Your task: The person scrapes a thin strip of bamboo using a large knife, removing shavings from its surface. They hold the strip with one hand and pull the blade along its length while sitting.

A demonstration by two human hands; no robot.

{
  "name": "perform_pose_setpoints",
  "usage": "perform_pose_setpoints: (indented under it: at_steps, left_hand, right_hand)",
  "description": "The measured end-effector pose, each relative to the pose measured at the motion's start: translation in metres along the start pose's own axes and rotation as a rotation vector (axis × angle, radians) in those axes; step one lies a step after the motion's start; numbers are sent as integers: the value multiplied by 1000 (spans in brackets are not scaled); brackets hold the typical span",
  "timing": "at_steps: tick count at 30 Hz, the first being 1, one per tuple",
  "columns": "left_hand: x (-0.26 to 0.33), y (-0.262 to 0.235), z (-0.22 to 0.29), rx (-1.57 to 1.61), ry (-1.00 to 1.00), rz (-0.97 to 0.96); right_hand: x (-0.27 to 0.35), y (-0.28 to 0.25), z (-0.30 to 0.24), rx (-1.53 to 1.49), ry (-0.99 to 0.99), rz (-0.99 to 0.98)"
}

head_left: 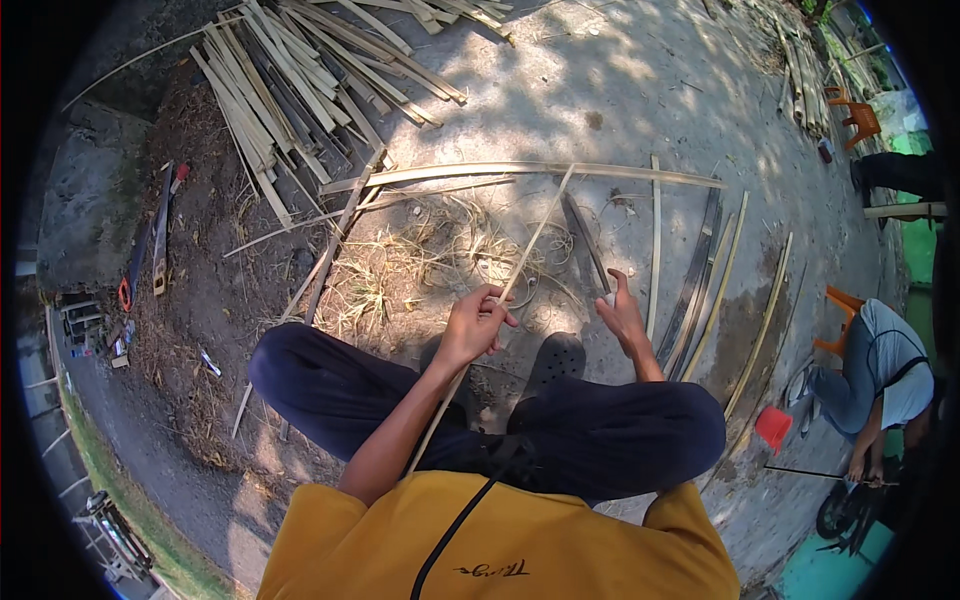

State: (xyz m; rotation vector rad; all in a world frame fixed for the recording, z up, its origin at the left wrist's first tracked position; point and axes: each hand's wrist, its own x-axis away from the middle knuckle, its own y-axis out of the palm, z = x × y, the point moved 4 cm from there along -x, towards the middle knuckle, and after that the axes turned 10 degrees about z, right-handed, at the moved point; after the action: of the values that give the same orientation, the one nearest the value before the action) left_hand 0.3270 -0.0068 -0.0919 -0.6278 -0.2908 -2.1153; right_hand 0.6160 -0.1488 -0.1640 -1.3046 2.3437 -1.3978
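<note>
I sit cross-legged on the ground in dark trousers and a yellow shirt. My left hand (477, 323) grips a long thin bamboo strip (535, 236) that runs from my lap up and away to the right. My right hand (624, 315) holds a dark knife (587, 245) by its handle, the blade pointing away from me, just right of the strip. Pale shavings (420, 262) lie on the ground in front of my knees.
A pile of split bamboo slats (300, 80) lies at the upper left. More long strips (715, 270) lie to my right. Another person (880, 375) crouches at the right near a red cup (772, 428) and orange chairs (858, 118).
</note>
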Motion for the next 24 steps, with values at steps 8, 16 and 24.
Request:
perform_pose_setpoints:
  at_steps: [8,16,24]
  left_hand:
    - [-28,31,-89,56,-171,-58]
    - [-41,46,-116,-24,-167,1]
    - [-41,51,-114,-106,-149,-9]
  right_hand:
    - [32,2,17,-97,20,140]
    - [50,32,6,-118,-185,-59]
    - [38,44,-42,-33,-355,-184]
